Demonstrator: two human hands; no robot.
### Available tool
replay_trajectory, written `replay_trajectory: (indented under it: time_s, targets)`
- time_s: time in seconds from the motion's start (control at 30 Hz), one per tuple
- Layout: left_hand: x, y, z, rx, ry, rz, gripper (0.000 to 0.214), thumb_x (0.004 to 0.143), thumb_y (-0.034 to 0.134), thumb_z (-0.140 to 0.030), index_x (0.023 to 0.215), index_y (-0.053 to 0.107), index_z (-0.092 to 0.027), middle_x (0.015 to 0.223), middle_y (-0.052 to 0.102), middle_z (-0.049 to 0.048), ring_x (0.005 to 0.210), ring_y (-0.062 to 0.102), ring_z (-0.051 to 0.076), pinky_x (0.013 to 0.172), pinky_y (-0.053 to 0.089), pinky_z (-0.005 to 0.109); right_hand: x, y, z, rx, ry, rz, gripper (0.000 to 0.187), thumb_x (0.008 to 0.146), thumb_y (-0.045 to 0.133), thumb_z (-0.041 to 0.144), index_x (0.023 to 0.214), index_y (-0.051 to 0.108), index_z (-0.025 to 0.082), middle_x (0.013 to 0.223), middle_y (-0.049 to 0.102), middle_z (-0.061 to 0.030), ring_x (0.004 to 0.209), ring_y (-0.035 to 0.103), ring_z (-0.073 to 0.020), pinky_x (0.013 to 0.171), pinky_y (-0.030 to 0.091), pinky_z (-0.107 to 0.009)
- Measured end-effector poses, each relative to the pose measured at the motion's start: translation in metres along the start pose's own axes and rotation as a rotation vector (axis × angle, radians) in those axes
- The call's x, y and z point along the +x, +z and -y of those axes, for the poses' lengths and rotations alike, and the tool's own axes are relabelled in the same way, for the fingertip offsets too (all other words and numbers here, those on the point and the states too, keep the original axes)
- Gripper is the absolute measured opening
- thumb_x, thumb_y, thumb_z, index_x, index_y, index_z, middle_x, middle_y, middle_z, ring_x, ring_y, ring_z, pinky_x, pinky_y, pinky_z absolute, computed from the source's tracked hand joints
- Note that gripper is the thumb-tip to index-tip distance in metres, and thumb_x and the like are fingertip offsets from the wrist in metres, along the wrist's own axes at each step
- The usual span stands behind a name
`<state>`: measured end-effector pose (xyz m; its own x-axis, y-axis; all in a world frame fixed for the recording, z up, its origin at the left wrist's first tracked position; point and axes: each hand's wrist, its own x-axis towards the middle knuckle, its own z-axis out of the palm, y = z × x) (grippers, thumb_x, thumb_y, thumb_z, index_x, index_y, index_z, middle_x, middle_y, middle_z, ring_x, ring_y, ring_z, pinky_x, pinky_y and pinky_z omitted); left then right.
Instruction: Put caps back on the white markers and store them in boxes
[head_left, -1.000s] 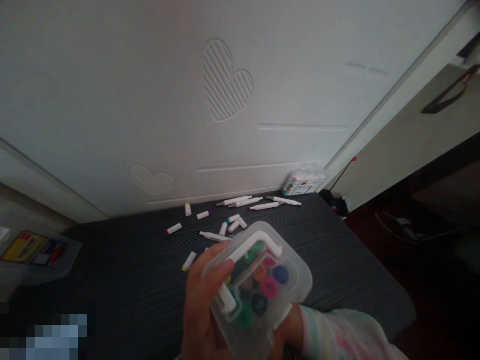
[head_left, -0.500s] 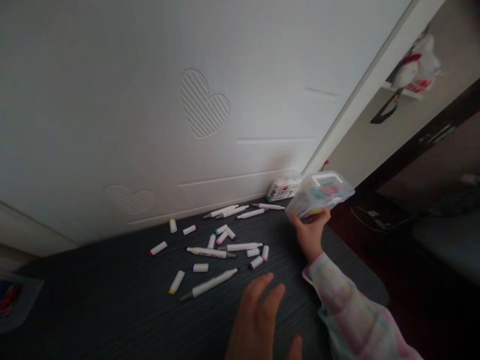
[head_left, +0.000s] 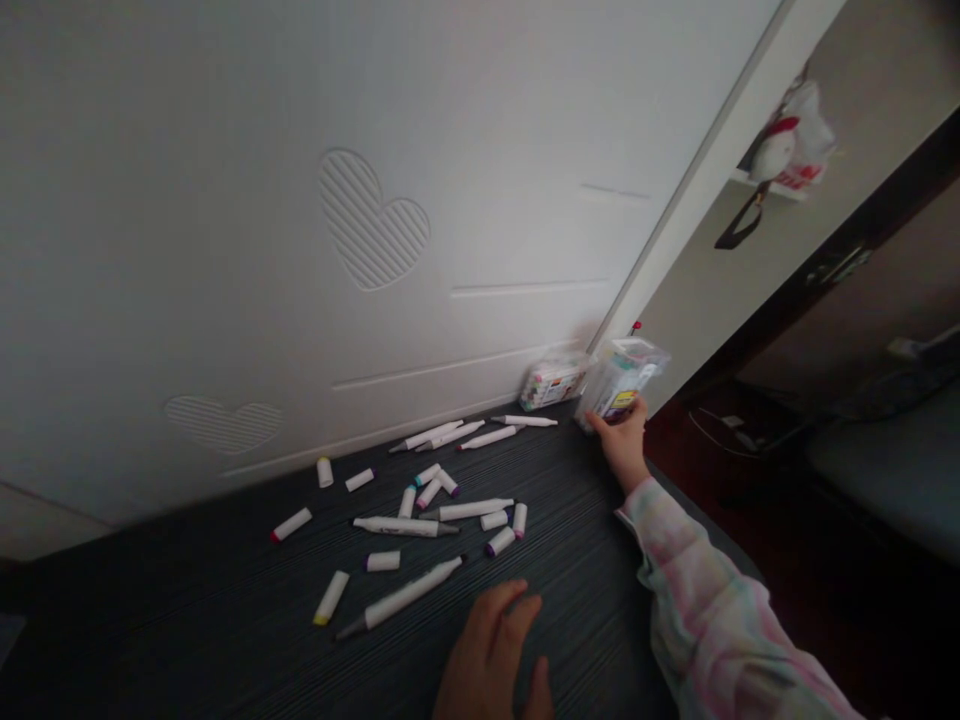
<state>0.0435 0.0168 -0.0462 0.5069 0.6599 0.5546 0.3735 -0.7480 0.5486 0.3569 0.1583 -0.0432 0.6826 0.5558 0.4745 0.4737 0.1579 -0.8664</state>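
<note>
My right hand (head_left: pixel 624 442) grips the lower part of a clear plastic box (head_left: pixel 611 382) at the desk's far right corner. The box stands nearly upright and a yellow label shows through it. My left hand (head_left: pixel 491 650) hovers at the bottom middle, fingers apart, holding nothing. In front of it lie several uncapped white markers, one the nearest marker (head_left: pixel 411 597). Loose white caps are scattered among them, such as a yellow-ended cap (head_left: pixel 331 598) and a red-ended cap (head_left: pixel 291 525).
A clear pack of markers (head_left: pixel 553 383) leans by the wall, left of the box. The white panel (head_left: pixel 247 200) with embossed hearts rises behind the dark desk (head_left: pixel 187 620). A shelf with a bag (head_left: pixel 810 140) is at upper right.
My right hand has turned the clear box more upright and set it closer to the wall corner. My left hand stays spread. The view has shifted a little to the right.
</note>
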Motion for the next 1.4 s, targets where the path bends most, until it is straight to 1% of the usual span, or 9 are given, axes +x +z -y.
replay_trajectory:
  time_s: [0.27, 0.43, 0.57, 0.7, 0.93, 1.13, 1.3, 1.37, 1.4]
  targets:
    - [0.004, 0.001, 0.005, -0.018, -0.006, 0.012, 0.044, 0.069, 0.049, -0.006, 0.111, 0.047, -0.018, 0.104, 0.061, 0.0096, 0.095, 0.062, 0.019, 0.080, 0.054, 0.028, 0.000, -0.001, 0.000, -0.011, 0.038, -0.009, 0.036, 0.085, 0.052, 0.028, 0.118, 0.048, 0.016, 0.115, 0.054, -0.0084, 0.098, 0.056, -0.0199, 0.082, 0.048, -0.042]
    - [0.004, 0.001, 0.005, -0.010, 0.032, 0.013, 0.041, 0.070, 0.049, -0.007, 0.110, 0.047, -0.017, 0.103, 0.060, 0.0095, 0.095, 0.061, 0.016, 0.081, 0.054, 0.026, -0.003, 0.000, -0.005, -0.011, 0.049, 0.000, 0.037, 0.085, 0.052, 0.028, 0.119, 0.047, 0.016, 0.117, 0.052, -0.0088, 0.099, 0.055, -0.0205, 0.083, 0.047, -0.043]
    - [0.002, 0.000, 0.004, -0.011, 0.030, 0.034, 0.039, 0.072, 0.048, -0.007, 0.109, 0.046, -0.017, 0.103, 0.059, 0.0097, 0.096, 0.060, 0.016, 0.082, 0.053, 0.026, -0.005, 0.002, -0.007, -0.001, 0.049, 0.040, 0.038, 0.084, 0.053, 0.027, 0.121, 0.046, 0.016, 0.119, 0.051, -0.0090, 0.100, 0.055, -0.0208, 0.083, 0.047, -0.043]
    - [0.003, -0.002, 0.003, -0.025, 0.022, 0.062, 0.037, 0.073, 0.048, -0.007, 0.108, 0.046, -0.018, 0.103, 0.059, 0.0095, 0.096, 0.060, 0.016, 0.082, 0.053, 0.027, -0.005, 0.002, -0.004, 0.002, 0.050, 0.066, 0.040, 0.084, 0.053, 0.027, 0.122, 0.044, 0.017, 0.119, 0.051, -0.0091, 0.101, 0.055, -0.0211, 0.084, 0.047, -0.043]
    - [0.005, -0.002, 0.003, -0.040, 0.005, 0.062, 0.035, 0.073, 0.047, -0.007, 0.106, 0.047, -0.018, 0.103, 0.059, 0.0086, 0.096, 0.060, 0.016, 0.082, 0.053, 0.026, -0.006, -0.002, -0.003, -0.033, 0.073, 0.045, 0.042, 0.084, 0.053, 0.027, 0.123, 0.043, 0.017, 0.119, 0.051, -0.0091, 0.100, 0.055, -0.0211, 0.084, 0.047, -0.044]
    - [0.003, -0.001, 0.004, -0.042, 0.004, 0.069, 0.038, 0.073, 0.048, -0.007, 0.110, 0.045, -0.018, 0.104, 0.059, 0.0091, 0.096, 0.060, 0.016, 0.082, 0.053, 0.026, -0.005, -0.005, -0.007, -0.068, 0.081, 0.061, 0.041, 0.084, 0.053, 0.028, 0.123, 0.044, 0.017, 0.119, 0.051, -0.0092, 0.099, 0.055, -0.0209, 0.083, 0.048, -0.043]
    - [0.000, 0.002, 0.006, -0.091, -0.039, 0.080, 0.039, 0.075, 0.047, -0.008, 0.112, 0.045, -0.019, 0.105, 0.059, 0.0094, 0.096, 0.060, 0.017, 0.078, 0.054, 0.027, -0.005, -0.004, -0.013, -0.099, 0.050, 0.090, 0.038, 0.085, 0.051, 0.029, 0.121, 0.045, 0.016, 0.114, 0.054, -0.0087, 0.094, 0.057, -0.0188, 0.078, 0.050, -0.039]
    - [0.000, 0.003, 0.005, -0.115, -0.088, 0.077, 0.041, 0.076, 0.045, -0.009, 0.115, 0.044, -0.019, 0.107, 0.058, 0.0101, 0.097, 0.059, 0.018, 0.077, 0.055, 0.028, -0.004, -0.002, -0.014, -0.122, 0.021, 0.080, 0.044, 0.082, 0.055, 0.031, 0.123, 0.042, 0.017, 0.110, 0.055, -0.0082, 0.090, 0.058, -0.0187, 0.076, 0.050, -0.039]
    - [0.000, 0.003, 0.004, -0.127, -0.116, 0.076, 0.042, 0.076, 0.044, -0.009, 0.117, 0.043, -0.019, 0.107, 0.058, 0.0105, 0.097, 0.059, 0.018, 0.077, 0.054, 0.030, -0.004, -0.002, -0.014, -0.138, 0.003, 0.065, 0.052, 0.079, 0.059, 0.032, 0.124, 0.039, 0.018, 0.109, 0.055, -0.0080, 0.090, 0.058, -0.0195, 0.077, 0.050, -0.040]
